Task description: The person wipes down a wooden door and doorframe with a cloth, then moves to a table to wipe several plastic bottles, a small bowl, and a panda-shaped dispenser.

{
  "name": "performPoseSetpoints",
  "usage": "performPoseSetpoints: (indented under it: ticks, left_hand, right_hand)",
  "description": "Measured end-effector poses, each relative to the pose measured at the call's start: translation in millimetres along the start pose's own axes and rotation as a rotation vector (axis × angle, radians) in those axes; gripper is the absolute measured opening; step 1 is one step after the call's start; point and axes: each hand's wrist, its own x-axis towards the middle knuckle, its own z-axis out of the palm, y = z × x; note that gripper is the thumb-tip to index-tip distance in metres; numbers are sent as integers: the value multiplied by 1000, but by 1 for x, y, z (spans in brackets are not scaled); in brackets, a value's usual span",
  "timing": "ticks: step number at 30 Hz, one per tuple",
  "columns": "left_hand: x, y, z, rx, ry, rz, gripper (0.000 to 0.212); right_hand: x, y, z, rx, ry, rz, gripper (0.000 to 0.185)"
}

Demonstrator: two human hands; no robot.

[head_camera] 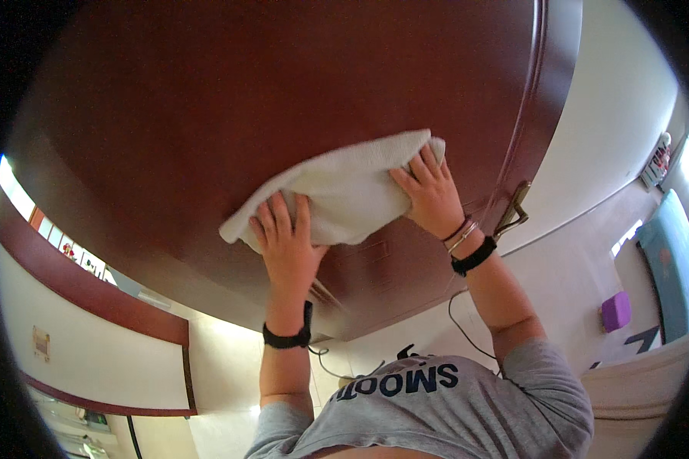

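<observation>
A white cloth (350, 183) is spread against a dark reddish-brown door (321, 74), with a folded edge along its top. My left hand (284, 235) presses on the lower left part of the cloth, fingers spread. Higher up, my right hand (433, 195) lies over the cloth's right end, its fingers also apart and the fingertips near the corner. Both palms face the door. Each wrist wears a black band, and the right one has bracelets as well.
A metal lever handle (512, 215) is on the door's right edge, close to my right wrist. Thin black cables (465, 330) hang near my body. A purple stool (616, 312) and a bed with a light blue cover (669, 264) are farther right. At left is a reddish-brown frame (109, 307).
</observation>
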Motion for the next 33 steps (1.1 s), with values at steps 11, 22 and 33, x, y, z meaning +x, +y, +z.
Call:
performPoseSetpoints:
  ticks: [11, 22, 33]
  left_hand:
    - [182, 33, -76, -152, 324, 131, 112]
    - [123, 36, -36, -445, 212, 285, 53]
    - [-1, -4, -2, -149, -25, 195, 86]
  right_hand:
    - [130, 41, -97, -48, 327, -161, 93]
    - [51, 16, -33, -147, 78, -147, 47]
    - [-20, 10, -21, -128, -210, 27, 98]
